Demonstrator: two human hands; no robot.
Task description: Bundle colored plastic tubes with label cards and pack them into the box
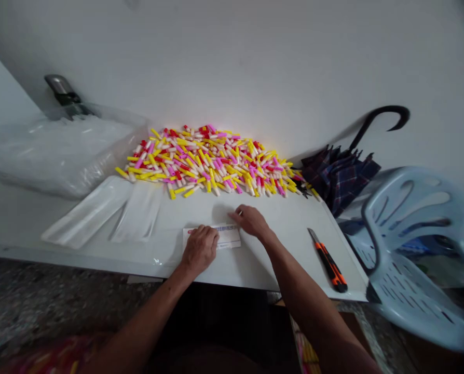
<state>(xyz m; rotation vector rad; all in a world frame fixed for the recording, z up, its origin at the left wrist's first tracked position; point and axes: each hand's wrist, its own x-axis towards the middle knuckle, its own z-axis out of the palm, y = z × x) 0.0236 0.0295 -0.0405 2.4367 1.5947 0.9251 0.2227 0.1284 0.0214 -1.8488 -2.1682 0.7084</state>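
A white printed card (229,239) with red and blue lettering lies flat on the white table near its front edge. My left hand (201,246) rests over its left part, fingers curled and pressed together on it. Just above the card's upper right corner is my right hand (251,221), its thumb and index finger pinched together. What sits in that pinch, if anything, is too small to make out. Behind both hands spreads a heap of small plastic tubes (204,161), white with yellow, pink or red ends.
Two clear plastic sleeves (87,213) and a large clear bag (53,150) lie at the left, a flask (63,91) behind. An orange-black utility knife (329,262) lies right, blade out. Beyond are a folded umbrella (333,169) and a light-blue chair (419,249).
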